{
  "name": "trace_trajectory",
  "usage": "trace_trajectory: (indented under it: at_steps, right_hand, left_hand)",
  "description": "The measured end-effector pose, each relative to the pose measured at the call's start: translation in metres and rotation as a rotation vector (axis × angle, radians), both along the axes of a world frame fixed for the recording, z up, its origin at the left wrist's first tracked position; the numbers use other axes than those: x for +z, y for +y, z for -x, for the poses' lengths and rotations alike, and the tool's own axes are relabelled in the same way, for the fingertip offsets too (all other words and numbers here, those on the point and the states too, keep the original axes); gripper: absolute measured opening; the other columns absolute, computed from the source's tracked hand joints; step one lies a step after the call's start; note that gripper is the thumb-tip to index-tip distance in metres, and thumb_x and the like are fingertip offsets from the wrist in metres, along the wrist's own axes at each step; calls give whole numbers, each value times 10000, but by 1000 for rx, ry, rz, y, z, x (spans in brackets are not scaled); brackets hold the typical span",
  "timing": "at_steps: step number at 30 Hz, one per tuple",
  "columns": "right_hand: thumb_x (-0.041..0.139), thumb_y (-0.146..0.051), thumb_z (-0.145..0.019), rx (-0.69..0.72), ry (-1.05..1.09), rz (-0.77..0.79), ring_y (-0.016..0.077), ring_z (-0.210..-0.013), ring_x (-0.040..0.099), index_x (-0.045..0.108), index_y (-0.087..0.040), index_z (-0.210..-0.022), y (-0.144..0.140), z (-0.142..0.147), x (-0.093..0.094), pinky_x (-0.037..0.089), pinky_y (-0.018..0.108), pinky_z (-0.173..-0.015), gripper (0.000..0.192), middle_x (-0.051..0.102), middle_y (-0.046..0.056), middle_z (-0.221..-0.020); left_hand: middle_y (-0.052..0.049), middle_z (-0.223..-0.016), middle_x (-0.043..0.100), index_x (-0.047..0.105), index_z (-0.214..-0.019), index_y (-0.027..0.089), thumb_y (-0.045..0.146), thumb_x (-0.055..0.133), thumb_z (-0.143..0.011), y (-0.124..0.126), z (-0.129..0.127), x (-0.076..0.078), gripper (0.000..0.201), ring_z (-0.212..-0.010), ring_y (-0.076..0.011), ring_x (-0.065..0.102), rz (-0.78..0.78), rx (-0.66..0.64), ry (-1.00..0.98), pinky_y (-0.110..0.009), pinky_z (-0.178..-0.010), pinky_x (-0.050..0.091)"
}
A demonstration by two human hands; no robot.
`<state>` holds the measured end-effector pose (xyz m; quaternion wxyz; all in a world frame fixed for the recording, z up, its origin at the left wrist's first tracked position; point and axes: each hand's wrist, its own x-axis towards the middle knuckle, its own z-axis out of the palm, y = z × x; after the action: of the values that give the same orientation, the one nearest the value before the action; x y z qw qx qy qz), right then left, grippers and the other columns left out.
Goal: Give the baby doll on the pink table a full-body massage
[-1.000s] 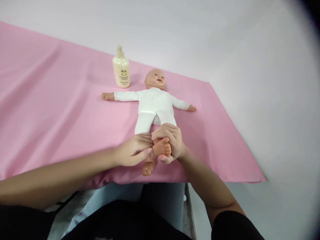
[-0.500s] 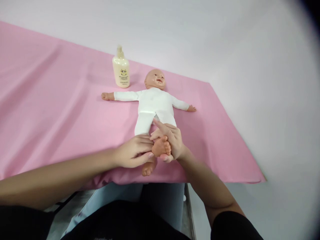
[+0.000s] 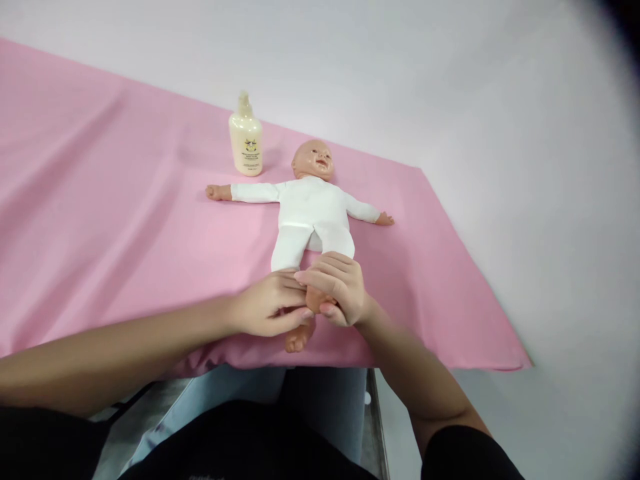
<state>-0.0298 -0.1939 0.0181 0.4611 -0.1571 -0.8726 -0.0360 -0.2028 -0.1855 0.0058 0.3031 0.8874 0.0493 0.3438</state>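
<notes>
Two Hands Closing on a Doll's Foot

One doll (image 3: 310, 213) in white clothing is lying face up on the pink cloth (image 3: 100, 220), arms spread wide, head pointing toward 12 o'clock and legs toward 6 o'clock. The right hand (image 3: 337, 290) is wrapping its fingers, held together, over one of the doll's feet, hiding most of it. The left hand (image 3: 267, 311) is coming in from 9 o'clock, its fingers curled and pressing against the same foot and the right hand's fingertips. The doll's other foot (image 3: 299, 339) is sticking out bare just below both hands. One cream pump bottle (image 3: 245, 139) is standing upright at 11 o'clock from the doll's head, near it; its contents cannot be told.
</notes>
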Motion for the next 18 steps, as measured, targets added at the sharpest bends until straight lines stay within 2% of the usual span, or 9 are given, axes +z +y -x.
trace_trajectory:
  at_steps: [4,9,11,14,18]
  right_hand:
    - [199,-382,-965,-25,-28,-14,162,-694,588,551,-181,-1161,-1,-1,-2,484,322,-633,450,613,50,-784]
    - [192,-417,-968,-52,-14,-26,151,-711,600,574,-203,-1105,-2,0,-4,492,315,-640,458,615,42,-795]
    - [237,-431,-961,-33,-7,-32,156,-718,605,559,-192,-1126,-1,1,-4,489,317,-638,434,621,44,-793]
    - [403,-444,-912,-27,-11,-27,162,-713,612,525,-159,-1164,0,2,-3,485,317,-633,400,632,42,-783]
    - [516,-468,-835,-97,-71,24,167,-682,611,513,-155,-1167,-1,2,-2,497,326,-638,457,638,26,-751]
  left_hand:
    - [-47,-785,674,650,-868,177,202,439,-899,0,0,-2,215,-813,-172,623,2,20,-12,-319,-799,484]
    - [-44,-753,656,630,-872,165,220,502,-871,1,-2,-5,140,-751,-171,616,25,53,-84,-306,-715,489]
    - [-46,-762,659,626,-867,165,227,501,-874,1,-1,-4,139,-756,-173,619,30,50,-99,-303,-710,494]
    - [-58,-840,686,629,-913,168,246,479,-897,1,0,-1,170,-830,-183,635,63,24,-94,-315,-769,510]
    - [-70,-897,706,632,-964,162,256,436,-921,1,2,0,221,-885,-194,651,91,5,-89,-336,-839,512]
